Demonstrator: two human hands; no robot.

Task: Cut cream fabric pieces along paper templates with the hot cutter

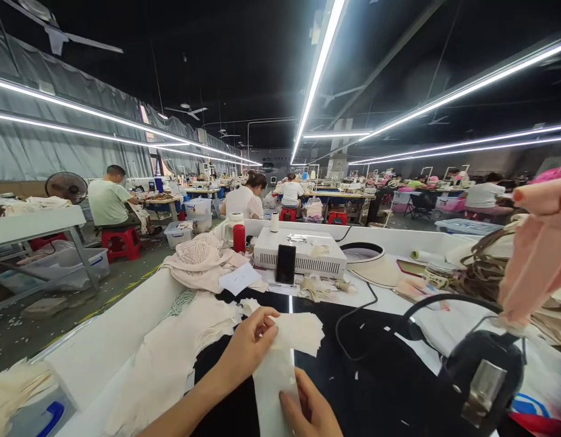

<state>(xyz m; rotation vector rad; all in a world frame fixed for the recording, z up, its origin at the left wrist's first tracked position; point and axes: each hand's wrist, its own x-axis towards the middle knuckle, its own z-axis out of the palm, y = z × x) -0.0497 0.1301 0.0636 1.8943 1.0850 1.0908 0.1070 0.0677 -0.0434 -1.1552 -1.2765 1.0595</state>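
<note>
My left hand (pixel 253 343) pinches the left end of a small stack of cream fabric pieces (pixel 302 331), fingers curled over it. From under that stack a pale, slightly see-through strip (pixel 273 394) runs down toward me. Thumb and fingers of my right hand (pixel 310 406) grip the strip's right edge; part of this hand is cut off by the frame's bottom. Both hands are above a black work surface (pixel 353 388). To the left lies a long layered pile of cream cut fabric (pixel 166 358).
A white vented box (pixel 302 252) stands at the back with a phone (pixel 285 264) leaning on it. Beside it are a red thread spool (pixel 239 238) and bunched fabric (pixel 202 255). A black machine head (pixel 483 376) stands at right. Co-workers sit farther off.
</note>
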